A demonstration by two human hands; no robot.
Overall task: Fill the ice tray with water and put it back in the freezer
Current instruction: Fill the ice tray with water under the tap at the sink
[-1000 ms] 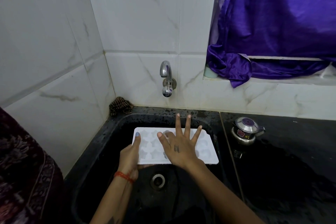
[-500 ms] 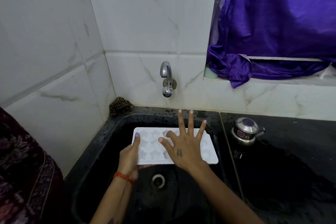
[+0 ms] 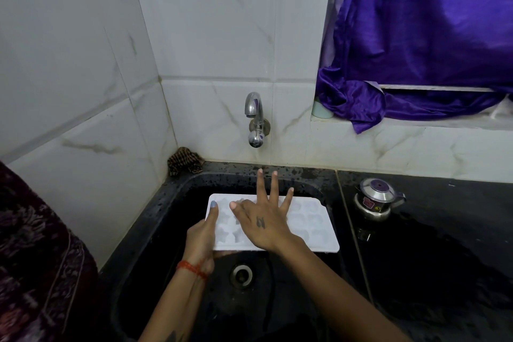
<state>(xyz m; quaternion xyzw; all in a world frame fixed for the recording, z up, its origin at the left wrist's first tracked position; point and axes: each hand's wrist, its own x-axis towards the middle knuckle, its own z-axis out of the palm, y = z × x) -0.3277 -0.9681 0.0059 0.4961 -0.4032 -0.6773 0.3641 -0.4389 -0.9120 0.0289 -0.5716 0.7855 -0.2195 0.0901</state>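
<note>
- Your left hand (image 3: 200, 240) grips the near-left corner of the ice tray (image 3: 311, 228), thumb lying on top along its left edge.
- Your right hand (image 3: 265, 223) lies flat across the middle of the tray, fingers spread wide.
- The tray is white and sits level over the black sink (image 3: 155, 233), above the drain (image 3: 242, 275) and below the tap (image 3: 254, 119).
- No water runs from the tap.
- A small steel pot (image 3: 374, 201) stands on the counter to the right.
</note>
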